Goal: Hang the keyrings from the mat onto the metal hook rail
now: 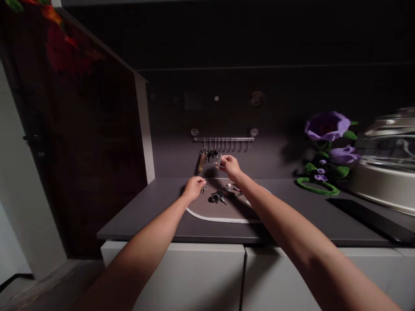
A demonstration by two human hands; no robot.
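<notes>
My right hand [231, 166] is raised in front of the wall rack [223, 139], its fingers pinched on a silver key [219, 161]. On the rack's left hooks hang several keys, one with a tan fob [201, 163]. Lower and to the left, my left hand [193, 188] is closed at the mat's left edge, and small silver keys [204, 189] show at its fingertips. On the brown mat [214, 214] with a white border lie more keys [223, 197] and a key ring [215, 198]. The right forearm covers the mat's right part.
Purple fabric flowers [329, 126] with a green ring base [317, 186] stand at the right. Beside them are a cream appliance [382, 181] with a clear cover and a flat black object [369, 218]. A dark cabinet [259, 34] overhangs the counter [142, 216]. A door [90, 172] is at left.
</notes>
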